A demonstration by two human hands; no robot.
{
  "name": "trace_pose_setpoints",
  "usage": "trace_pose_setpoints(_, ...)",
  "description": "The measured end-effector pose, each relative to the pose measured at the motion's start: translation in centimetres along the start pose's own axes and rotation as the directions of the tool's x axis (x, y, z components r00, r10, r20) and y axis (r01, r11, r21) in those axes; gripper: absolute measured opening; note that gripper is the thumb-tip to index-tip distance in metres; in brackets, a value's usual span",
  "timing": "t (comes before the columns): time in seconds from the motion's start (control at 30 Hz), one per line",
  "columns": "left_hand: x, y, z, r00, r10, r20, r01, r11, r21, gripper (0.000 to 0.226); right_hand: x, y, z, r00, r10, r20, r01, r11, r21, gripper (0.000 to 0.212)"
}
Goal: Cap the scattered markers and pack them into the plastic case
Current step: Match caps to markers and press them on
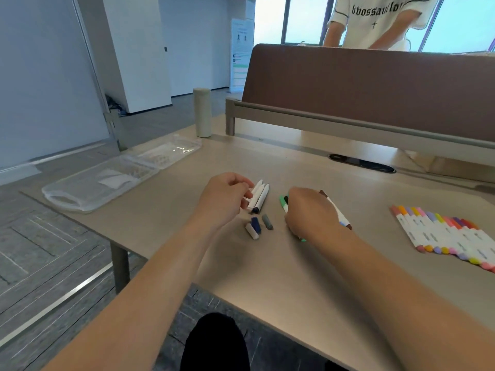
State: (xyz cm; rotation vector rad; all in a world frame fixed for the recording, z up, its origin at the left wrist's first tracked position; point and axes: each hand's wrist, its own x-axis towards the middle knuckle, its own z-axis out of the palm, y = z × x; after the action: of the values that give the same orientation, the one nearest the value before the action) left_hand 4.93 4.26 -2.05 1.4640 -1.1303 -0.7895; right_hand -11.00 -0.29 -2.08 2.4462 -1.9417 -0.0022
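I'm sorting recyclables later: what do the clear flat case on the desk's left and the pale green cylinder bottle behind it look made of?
The clear flat case looks like transparent plastic, glossy: the desk shows through and it glints. The pale green cylinder bottle is matte, evenly coated: painted metal or plastic, unclear.

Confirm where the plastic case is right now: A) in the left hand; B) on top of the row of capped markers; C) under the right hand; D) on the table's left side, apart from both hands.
D: the plastic case lies at the left edge of the table, while the left hand grips white markers and the right hand holds coloured markers nearer the middle.
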Motion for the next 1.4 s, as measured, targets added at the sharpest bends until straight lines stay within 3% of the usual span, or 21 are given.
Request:
trace_pose_setpoints(0.1, 0.8, -0.4, -0.3, 1.000, -0.010, -0.003, 0.010, 1.000, -0.005, 0.021, 1.6, -0.9, -0.4, 0.992, 0.049, 0.117, -0.049, 0.999, -0.004, 0.020)
trace_pose_setpoints(0.2, 1.5, -0.7, -0.6, 1.000, 0.000, -0.003, 0.000, 1.000, 0.011, 0.021, 3.4, -2.2, -0.3, 0.998, 0.025, 0.054, -0.030, 0.995, 0.098, 0.024)
trace_pose_setpoints(0.37, 2.3, -0.9, -1.2, 1.000, 0.014, -0.002, -0.014, 1.000, -0.008, 0.020, 5.8, -4.8, -0.9, 0.994, 0.070, 0.089, -0.094, 0.951, 0.295, 0.020)
trace_pose_setpoints(0.63, 2.5, -2.0, -1.6, 1.000, 0.011, 0.018, -0.012, 0.998, 0.063, 0.019, 6.8, -5.4, -0.7, 0.979, 0.080, 0.189, -0.116, 0.976, 0.186, 0.022)
trace_pose_setpoints(0.73, 2.2, -2.2, -1.5, 0.999, 0.007, 0.037, -0.014, 0.978, 0.209, 0.014, 6.4, -5.5, -1.3, 0.982, 0.051, 0.184, -0.078, 0.987, 0.143, 0.023)
trace_pose_setpoints(0.9, 1.2, -1.9, -0.7, 0.984, -0.055, 0.169, -0.047, 0.837, 0.546, 0.013, 5.2, -4.4, -2.5, 0.993, 0.012, 0.114, -0.031, 0.986, 0.163, 0.027)
trace_pose_setpoints(1.1, 0.2, -1.8, 1.4, 0.974, -0.115, 0.196, -0.072, 0.661, 0.747, 0.037, 3.0, -2.2, -3.2, 0.996, 0.009, 0.086, -0.040, 0.930, 0.366, 0.030)
trace_pose_setpoints(1.33, -0.8, -0.8, 2.7, 0.985, -0.059, 0.164, -0.116, 0.480, 0.870, 0.025, 1.0, -0.4, -2.6, 0.997, -0.027, 0.072, -0.020, 0.810, 0.586, 0.024)
trace_pose_setpoints(1.4, -0.8, -0.8, 2.7, 0.987, -0.032, 0.156, -0.123, 0.468, 0.875, 0.022, 0.7, -0.3, -2.3, 0.998, -0.018, 0.061, -0.023, 0.796, 0.605, 0.018)
